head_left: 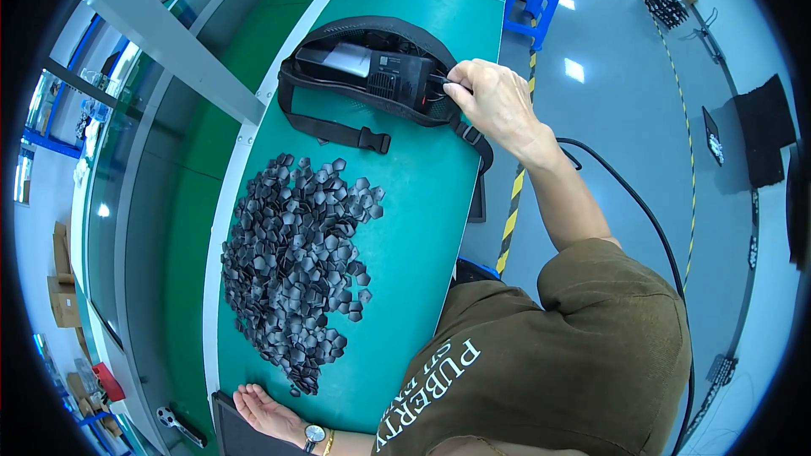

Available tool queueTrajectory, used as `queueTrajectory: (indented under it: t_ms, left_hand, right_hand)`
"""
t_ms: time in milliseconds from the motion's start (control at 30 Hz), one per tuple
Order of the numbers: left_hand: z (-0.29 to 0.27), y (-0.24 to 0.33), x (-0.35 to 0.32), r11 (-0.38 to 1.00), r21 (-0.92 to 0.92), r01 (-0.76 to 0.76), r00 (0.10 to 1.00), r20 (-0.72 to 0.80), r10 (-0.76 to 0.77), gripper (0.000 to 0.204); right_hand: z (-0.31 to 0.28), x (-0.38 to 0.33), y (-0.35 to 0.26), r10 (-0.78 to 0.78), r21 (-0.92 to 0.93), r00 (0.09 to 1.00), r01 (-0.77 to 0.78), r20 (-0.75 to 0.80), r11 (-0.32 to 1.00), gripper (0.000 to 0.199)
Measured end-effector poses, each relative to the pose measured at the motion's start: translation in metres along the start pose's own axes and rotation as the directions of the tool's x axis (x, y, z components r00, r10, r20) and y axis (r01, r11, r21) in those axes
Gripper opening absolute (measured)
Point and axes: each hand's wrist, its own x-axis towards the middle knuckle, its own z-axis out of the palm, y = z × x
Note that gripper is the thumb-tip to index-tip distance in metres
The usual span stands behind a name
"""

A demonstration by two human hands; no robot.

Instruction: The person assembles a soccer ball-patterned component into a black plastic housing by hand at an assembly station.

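Observation:
A black belt bag [334, 122] lies unzipped on the green table [422, 203], with a black box-shaped device [372, 72] inside it. My right hand [494, 101] reaches out to the bag's right end, its fingers closed on the rim beside the device. My left hand [262, 409] rests flat, fingers apart, on the table's near end, holding nothing; a watch is on its wrist. A big heap of small black pentagon-shaped pieces [296, 262] lies between the bag and my left hand.
A dark tray [228, 431] sits beside my left hand. A black cable [659, 236] runs over the grey floor on the right. A yellow-black stripe [513, 211] marks the floor along the table. A blue stool [528, 4] stands at the far end.

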Motion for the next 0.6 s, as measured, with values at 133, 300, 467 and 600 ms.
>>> queueTrajectory:
  t_ms: [133,300,467,600]
  left_hand:
    - [0.002,-0.001,0.000,1.000,0.004,-0.005,1.000,-0.020,0.006,0.033]
    - [0.003,0.000,-0.001,1.000,0.001,-0.015,1.000,-0.019,0.015,0.033]
    - [0.005,0.001,-0.003,1.000,-0.002,-0.014,1.000,-0.019,0.014,0.033]
    - [0.010,0.002,-0.006,1.000,0.010,-0.020,0.999,-0.033,0.020,0.029]
  right_hand:
    - [-0.007,0.006,-0.002,-0.020,0.028,1.000,0.020,-0.018,0.999,0.013]
    - [-0.010,0.011,-0.002,-0.012,0.060,1.000,0.013,-0.006,0.998,0.014]
    - [-0.010,0.011,-0.002,0.003,0.076,1.000,-0.004,0.012,0.997,0.014]
    - [-0.005,0.004,0.000,0.021,0.094,0.999,-0.025,0.046,0.995,0.013]
